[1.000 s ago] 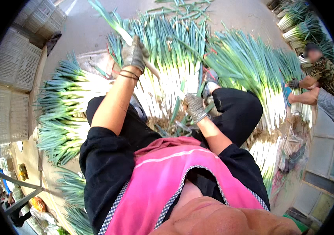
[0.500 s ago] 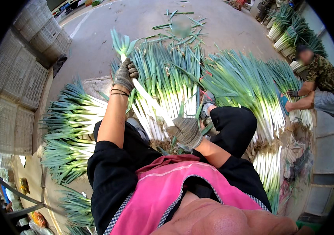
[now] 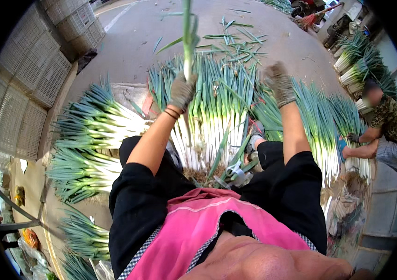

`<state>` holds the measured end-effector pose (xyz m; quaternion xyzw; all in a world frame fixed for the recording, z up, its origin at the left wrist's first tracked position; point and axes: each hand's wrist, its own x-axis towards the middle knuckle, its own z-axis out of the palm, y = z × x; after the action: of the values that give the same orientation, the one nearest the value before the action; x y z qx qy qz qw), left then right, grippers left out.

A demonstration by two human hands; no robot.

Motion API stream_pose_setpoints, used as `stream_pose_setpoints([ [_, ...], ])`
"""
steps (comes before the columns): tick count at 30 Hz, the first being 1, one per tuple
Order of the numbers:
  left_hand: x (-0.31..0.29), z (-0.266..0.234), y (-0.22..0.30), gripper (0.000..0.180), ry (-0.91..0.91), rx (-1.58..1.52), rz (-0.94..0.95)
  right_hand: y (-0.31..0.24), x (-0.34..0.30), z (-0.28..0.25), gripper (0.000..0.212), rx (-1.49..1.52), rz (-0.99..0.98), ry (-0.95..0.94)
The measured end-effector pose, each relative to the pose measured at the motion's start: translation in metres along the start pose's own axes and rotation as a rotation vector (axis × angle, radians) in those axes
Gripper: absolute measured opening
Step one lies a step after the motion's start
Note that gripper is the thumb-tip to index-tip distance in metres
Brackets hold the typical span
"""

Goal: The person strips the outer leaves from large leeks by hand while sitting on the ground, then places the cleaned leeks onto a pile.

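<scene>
In a grey work glove, my left hand [image 3: 183,92] is closed around the shaft of a long green onion [image 3: 187,60]. Its green leaves point away from me, past the top edge of the picture. Beneath that hand lies a thick pile of green onions [image 3: 212,98], leaves away from me and white roots by my feet. Off to the right, my gloved right hand [image 3: 278,84] is raised over green leaves. Its fingers are smeared by motion, and whether they hold anything cannot be made out.
More green onions [image 3: 86,140] lie at left, and another bundle [image 3: 317,126] at right. Stacked white crates [image 3: 26,84] line the left side. Loose leaves [image 3: 240,49] litter the ground ahead. A person in a camouflage top [image 3: 387,114] sits bent at the far right beside onions.
My left hand has moved right with the green onion, which now stands nearer upright in the picture. My right hand has left the onion's white end and swung out ahead to the right.
</scene>
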<state>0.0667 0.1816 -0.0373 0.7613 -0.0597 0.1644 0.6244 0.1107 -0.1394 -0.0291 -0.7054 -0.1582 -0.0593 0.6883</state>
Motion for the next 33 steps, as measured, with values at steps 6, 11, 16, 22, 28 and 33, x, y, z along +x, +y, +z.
stream_pose_setpoints([
  [6, -0.045, 0.017, 0.022, 0.03, -0.338, 0.586, 0.23, -0.012, -0.056, 0.128, 0.079, 0.849, 0.304, -0.123],
  [11, -0.057, 0.005, 0.022, 0.019, -0.535, 0.923, 0.581, -0.024, -0.064, 0.096, 0.078, 1.129, -0.121, 0.288],
  [16, -0.062, -0.003, 0.007, 0.018, -0.692, 0.97, 0.625, -0.014, -0.09, 0.041, 0.044, 1.243, -0.11, 0.414],
  [22, -0.067, -0.015, -0.003, 0.022, -0.783, 1.008, 0.594, 0.016, -0.091, 0.026, 0.015, 0.929, 0.213, 0.588],
  [28, -0.067, -0.033, 0.036, 0.016, -1.086, 1.219, 0.473, 0.098, -0.117, 0.054, 0.035, -1.193, -0.24, 0.308],
  [33, -0.062, -0.13, 0.05, 0.013, -0.844, 1.359, 0.423, 0.053, -0.112, 0.109, 0.026, -1.319, 0.337, -0.52],
])
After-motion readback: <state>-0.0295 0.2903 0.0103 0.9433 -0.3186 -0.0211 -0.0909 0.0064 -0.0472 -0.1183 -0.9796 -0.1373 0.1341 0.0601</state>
